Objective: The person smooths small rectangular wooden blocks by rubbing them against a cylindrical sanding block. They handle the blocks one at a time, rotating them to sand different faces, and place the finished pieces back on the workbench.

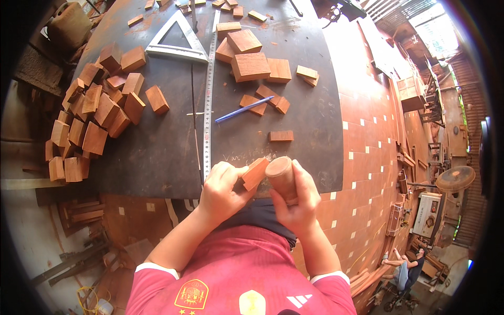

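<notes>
Head view | left hand (223, 190) fingers pinch small reddish-brown rectangular wooden block (255, 172) | right hand (298, 202) wraps smooth round wooden cylinder (282, 177), pieces touching

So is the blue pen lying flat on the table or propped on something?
Propped: the blue pen rests its upper end on a small wood block, tip down on the dark table.

My left hand (223, 191) pinches a small wooden block (255, 172) against the round wooden cylinder (282, 177) gripped in my right hand (299, 202), above the dark table (157, 152) edge.
</notes>
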### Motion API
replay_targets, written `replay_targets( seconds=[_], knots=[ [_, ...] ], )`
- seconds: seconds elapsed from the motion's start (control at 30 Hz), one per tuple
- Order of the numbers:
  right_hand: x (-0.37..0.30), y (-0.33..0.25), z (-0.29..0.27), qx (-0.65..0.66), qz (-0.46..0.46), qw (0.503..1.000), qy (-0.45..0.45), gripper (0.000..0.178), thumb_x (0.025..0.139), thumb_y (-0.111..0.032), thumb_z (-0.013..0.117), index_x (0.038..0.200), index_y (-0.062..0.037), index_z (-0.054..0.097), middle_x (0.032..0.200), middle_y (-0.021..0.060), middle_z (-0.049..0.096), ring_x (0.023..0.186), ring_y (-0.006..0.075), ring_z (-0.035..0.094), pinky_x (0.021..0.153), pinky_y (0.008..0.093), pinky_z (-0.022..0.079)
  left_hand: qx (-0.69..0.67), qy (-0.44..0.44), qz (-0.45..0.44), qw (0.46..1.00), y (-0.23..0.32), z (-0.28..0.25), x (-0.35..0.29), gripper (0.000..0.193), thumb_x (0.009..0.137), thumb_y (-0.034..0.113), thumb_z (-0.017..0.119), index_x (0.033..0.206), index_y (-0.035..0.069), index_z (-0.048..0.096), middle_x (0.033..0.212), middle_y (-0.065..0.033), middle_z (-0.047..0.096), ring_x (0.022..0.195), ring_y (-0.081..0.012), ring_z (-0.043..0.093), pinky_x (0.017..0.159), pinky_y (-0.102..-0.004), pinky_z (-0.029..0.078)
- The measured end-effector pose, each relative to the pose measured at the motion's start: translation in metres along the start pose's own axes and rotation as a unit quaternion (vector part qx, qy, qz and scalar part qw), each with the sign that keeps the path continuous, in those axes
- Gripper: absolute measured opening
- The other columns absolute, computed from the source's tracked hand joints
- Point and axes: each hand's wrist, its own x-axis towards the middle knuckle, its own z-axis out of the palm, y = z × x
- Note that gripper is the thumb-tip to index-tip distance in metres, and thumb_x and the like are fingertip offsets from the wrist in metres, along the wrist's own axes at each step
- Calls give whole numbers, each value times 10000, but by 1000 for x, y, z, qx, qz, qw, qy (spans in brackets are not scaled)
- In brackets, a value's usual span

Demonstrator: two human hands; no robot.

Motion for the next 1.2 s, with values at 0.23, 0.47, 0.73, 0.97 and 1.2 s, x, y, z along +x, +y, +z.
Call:
replay_targets(
  seconds=[0.23,0.47,0.73,0.97,1.2],
  knots=[
    [1,2,-5,-1,-5,1000,-19,718,750,-13,898,1405,56,610,1206,283,687,1053,452,708,927,476,598,-1,1,-4,1000,0,1,0,326,712,120,950,966,50,758,814,-99,672,720,-280,652,643,-378,543],
    [-4,1,-6,24,-25,999,-40,720,746,-17,901,1402,59,615,1200,287,691,1057,440,714,939,470,598,-1,-4,-8,1000,1,0,1,324,706,106,949,961,55,756,822,-98,673,727,-280,652,650,-381,544],
    [-2,4,-8,-3,-40,998,-39,697,761,-20,885,1396,60,610,1204,276,704,1052,446,722,935,475,601,-13,-11,-3,1000,4,-1,4,285,735,109,930,951,52,753,811,-98,669,720,-275,647,646,-375,539],
    [-14,-3,1,18,-77,995,-56,712,764,-47,902,1394,77,596,1206,288,706,1069,455,719,933,491,601,-16,-14,-5,1000,2,-1,2,246,783,138,902,950,40,749,801,-106,667,716,-283,643,653,-385,543],
    [-17,-8,3,57,-69,994,-68,742,734,-17,921,1402,55,606,1205,282,688,1047,450,713,918,481,602,-19,-19,4,1000,2,2,3,300,721,104,943,940,46,746,814,-101,672,722,-287,646,646,-391,542]
  ],
)
